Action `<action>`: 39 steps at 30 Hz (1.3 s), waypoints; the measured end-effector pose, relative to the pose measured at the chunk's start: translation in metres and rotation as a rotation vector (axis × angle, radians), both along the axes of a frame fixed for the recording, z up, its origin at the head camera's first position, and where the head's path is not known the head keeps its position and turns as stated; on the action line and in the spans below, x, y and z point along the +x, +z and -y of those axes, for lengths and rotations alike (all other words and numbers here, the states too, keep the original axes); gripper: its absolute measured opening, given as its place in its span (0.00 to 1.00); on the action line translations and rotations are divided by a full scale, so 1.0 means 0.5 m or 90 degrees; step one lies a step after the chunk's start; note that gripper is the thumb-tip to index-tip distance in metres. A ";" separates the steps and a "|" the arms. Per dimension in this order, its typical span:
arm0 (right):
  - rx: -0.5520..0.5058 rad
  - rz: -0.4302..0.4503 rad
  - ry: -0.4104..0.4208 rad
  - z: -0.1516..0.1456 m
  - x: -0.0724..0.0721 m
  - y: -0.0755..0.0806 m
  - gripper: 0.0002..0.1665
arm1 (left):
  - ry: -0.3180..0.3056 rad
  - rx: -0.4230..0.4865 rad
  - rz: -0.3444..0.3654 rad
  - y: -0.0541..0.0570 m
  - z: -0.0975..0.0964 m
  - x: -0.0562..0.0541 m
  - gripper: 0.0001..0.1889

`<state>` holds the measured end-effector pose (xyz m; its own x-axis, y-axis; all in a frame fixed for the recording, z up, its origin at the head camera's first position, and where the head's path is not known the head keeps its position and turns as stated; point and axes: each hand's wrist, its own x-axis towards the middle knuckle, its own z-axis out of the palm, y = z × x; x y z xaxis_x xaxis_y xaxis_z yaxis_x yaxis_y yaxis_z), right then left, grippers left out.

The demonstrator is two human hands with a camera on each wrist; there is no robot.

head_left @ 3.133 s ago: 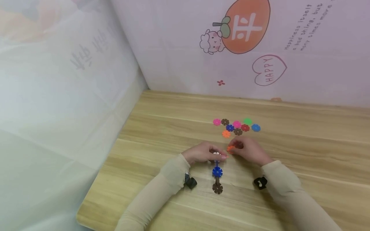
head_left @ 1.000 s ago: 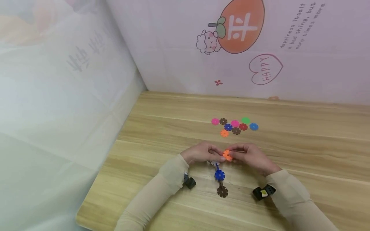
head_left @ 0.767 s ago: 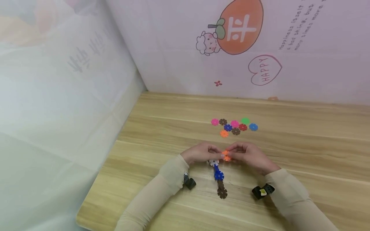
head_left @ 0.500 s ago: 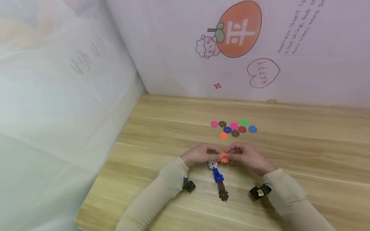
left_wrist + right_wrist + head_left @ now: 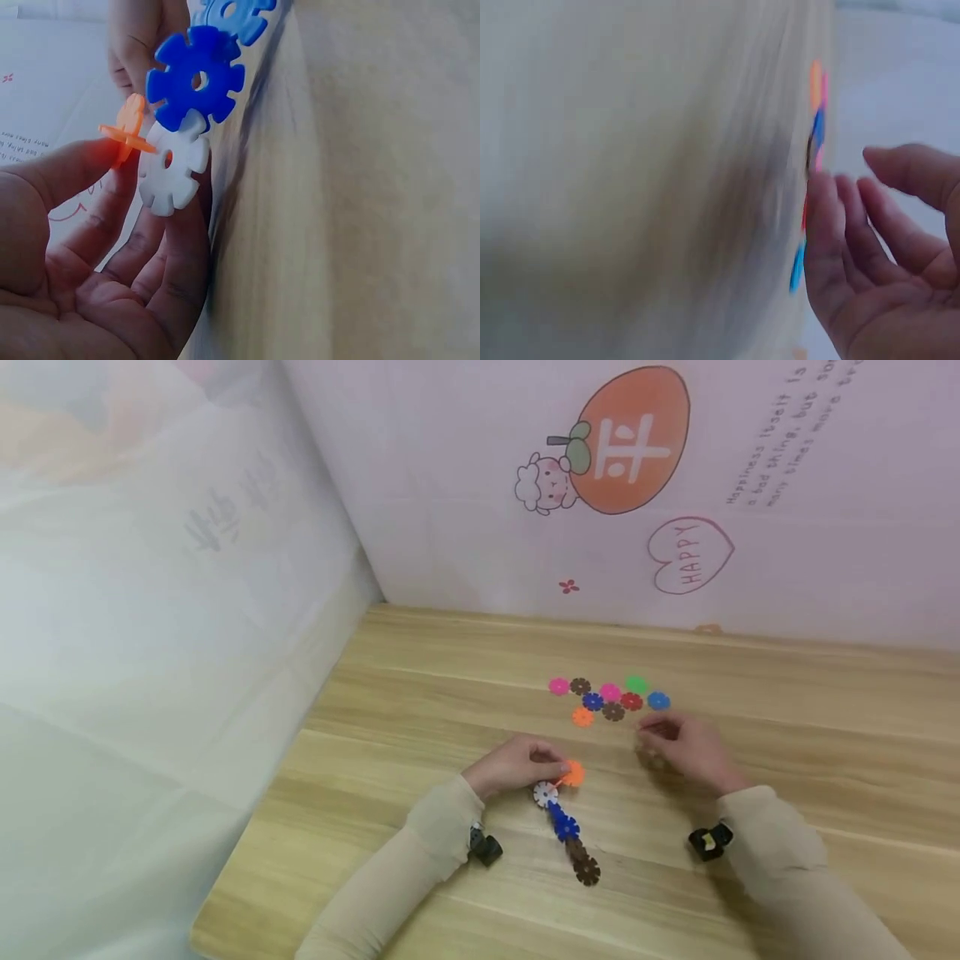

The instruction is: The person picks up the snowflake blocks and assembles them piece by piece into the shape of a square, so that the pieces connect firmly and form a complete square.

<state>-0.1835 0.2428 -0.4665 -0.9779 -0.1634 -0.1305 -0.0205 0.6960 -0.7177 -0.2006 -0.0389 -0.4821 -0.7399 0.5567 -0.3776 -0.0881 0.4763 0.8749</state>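
My left hand (image 5: pixel 517 766) pinches the orange end of a chain of slotted interlocking discs. From the orange disc (image 5: pixel 573 773) the chain runs through a white disc (image 5: pixel 545 794) and blue discs (image 5: pixel 567 829) to a brown disc (image 5: pixel 587 871) nearest me. In the left wrist view two orange discs (image 5: pixel 129 131) cross at an angle under the thumb, beside the white disc (image 5: pixel 180 176). My right hand (image 5: pixel 693 752) holds nothing; its fingers bend loosely, thumb apart, close to the loose discs. The right wrist view shows the gap between its thumb and fingertips (image 5: pixel 825 187).
Loose discs lie grouped on the wooden table (image 5: pixel 420 693) beyond my hands: orange (image 5: pixel 582 717), brown (image 5: pixel 613 712), red (image 5: pixel 632 702), light blue (image 5: pixel 658 701), green (image 5: pixel 637 684) and several others. A printed cloth (image 5: pixel 465 485) hangs behind the table, and a white one (image 5: pixel 150 693) at left.
My right hand brought an orange disc to the chain's end, where both hands pressed it on. It has since let go and moved right and away, toward the loose discs. The chain has swung slightly.
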 end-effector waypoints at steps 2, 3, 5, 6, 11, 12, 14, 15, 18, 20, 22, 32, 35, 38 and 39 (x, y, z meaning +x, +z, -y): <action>0.068 -0.049 -0.009 -0.024 -0.014 0.000 0.20 | 0.020 0.004 0.004 -0.001 0.002 0.002 0.10; 0.092 -0.064 -0.014 -0.035 -0.021 0.000 0.21 | 0.032 0.007 0.007 -0.001 0.003 0.002 0.10; 0.109 -0.068 -0.024 -0.051 -0.035 0.001 0.24 | 0.052 0.015 0.012 -0.003 0.006 0.003 0.09; 0.115 -0.064 -0.026 -0.057 -0.041 0.002 0.26 | 0.059 0.018 0.014 -0.004 0.007 0.004 0.09; 0.135 -0.040 -0.015 -0.063 -0.071 0.005 0.36 | 0.086 0.038 0.029 -0.011 0.013 0.005 0.08; 0.137 -0.035 -0.011 -0.061 -0.076 0.004 0.38 | 0.091 0.044 0.034 -0.012 0.014 0.005 0.08; 0.149 -0.035 -0.006 -0.056 -0.088 -0.001 0.40 | 0.098 0.053 0.047 -0.013 0.016 0.005 0.08; 0.157 -0.037 -0.004 -0.053 -0.094 -0.005 0.40 | 0.100 0.057 0.055 -0.014 0.017 0.006 0.08; 0.180 -0.049 -0.002 -0.043 -0.106 -0.014 0.38 | 0.103 0.060 0.069 -0.013 0.021 0.008 0.08; 0.195 -0.065 -0.001 -0.038 -0.112 -0.017 0.33 | 0.103 0.057 0.075 -0.012 0.024 0.010 0.08; 0.201 -0.071 0.003 -0.034 -0.115 -0.019 0.28 | 0.104 0.052 0.077 -0.012 0.028 0.011 0.08; 0.159 -0.040 0.034 -0.048 -0.089 -0.007 0.24 | 0.112 0.083 0.105 -0.014 0.020 0.016 0.07; 0.147 -0.045 0.047 -0.052 -0.072 -0.005 0.18 | 0.114 0.099 0.116 -0.015 0.014 0.018 0.07; 0.141 -0.042 0.065 -0.051 -0.056 -0.004 0.14 | 0.117 0.103 0.113 -0.015 0.011 0.020 0.07; 0.136 -0.040 0.075 -0.048 -0.051 -0.004 0.12 | 0.119 0.103 0.110 -0.016 0.011 0.021 0.07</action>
<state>-0.2089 0.2669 -0.4683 -0.9609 -0.2522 -0.1139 -0.1506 0.8219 -0.5494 -0.1901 -0.0446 -0.4900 -0.7678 0.4804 -0.4239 -0.3151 0.2930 0.9027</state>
